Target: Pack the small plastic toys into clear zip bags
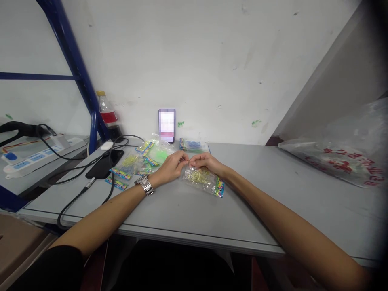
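A clear, crinkled plastic packet with yellow contents and a colourful printed strip [198,176] lies on the smooth grey tabletop [242,218], in front of the person. The bare left hand [173,166], below a silver metal-link wristwatch [146,185], has its fingertips pinched together at the packet's upper-left corner; the bare right hand [206,162] pinches at the same spot, the fingertips of both nearly meeting. Whether they grip the film itself is too small to tell. Just left of the hands, similar glossy packets [130,161] with yellow and green contents overlap in a loose pile, beside a flat black phone [104,163] and looping black cables [113,173]. Behind the hands, a flat packet with blue contents [192,144] lies near a lit, upright phone [167,125] at the white wall [212,72]. A translucent plastic bag with red lettering [342,153] bulges at the far right.
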The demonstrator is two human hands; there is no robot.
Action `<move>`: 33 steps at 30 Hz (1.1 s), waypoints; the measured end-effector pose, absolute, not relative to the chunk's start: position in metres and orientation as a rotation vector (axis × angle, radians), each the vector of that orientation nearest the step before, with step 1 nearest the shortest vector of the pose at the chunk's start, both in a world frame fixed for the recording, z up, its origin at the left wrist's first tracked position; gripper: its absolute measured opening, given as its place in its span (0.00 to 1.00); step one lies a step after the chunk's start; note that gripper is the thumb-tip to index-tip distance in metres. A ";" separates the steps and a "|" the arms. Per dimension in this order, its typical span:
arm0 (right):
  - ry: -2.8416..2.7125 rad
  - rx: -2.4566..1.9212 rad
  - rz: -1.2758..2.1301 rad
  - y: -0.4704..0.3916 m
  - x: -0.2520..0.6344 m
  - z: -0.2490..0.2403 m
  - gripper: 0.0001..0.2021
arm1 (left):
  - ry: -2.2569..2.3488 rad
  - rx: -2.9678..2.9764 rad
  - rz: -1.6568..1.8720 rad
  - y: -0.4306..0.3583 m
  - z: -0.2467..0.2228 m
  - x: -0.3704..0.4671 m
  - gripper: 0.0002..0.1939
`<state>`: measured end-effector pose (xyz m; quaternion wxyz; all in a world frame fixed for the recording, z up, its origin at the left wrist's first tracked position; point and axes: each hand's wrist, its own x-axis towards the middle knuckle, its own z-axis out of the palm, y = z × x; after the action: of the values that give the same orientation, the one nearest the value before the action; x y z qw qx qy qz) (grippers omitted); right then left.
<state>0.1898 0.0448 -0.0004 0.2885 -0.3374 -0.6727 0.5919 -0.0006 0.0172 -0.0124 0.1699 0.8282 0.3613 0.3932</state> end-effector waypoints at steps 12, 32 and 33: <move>-1.870 -0.875 1.537 0.041 0.187 0.004 0.08 | 0.996 2.147 1.162 0.018 -0.013 0.002 0.04; -1.862 -0.867 1.506 0.043 0.189 0.002 0.11 | 0.829 1.786 1.185 0.020 -0.017 0.004 0.05; -1.858 -0.867 1.511 0.043 0.189 0.002 0.11 | 0.830 1.820 1.160 0.019 -0.016 0.004 0.07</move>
<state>0.1889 0.0433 0.0016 0.2930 -0.3253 -0.6975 0.5673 0.0040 0.0195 -0.0157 0.4028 0.7204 0.3285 0.4591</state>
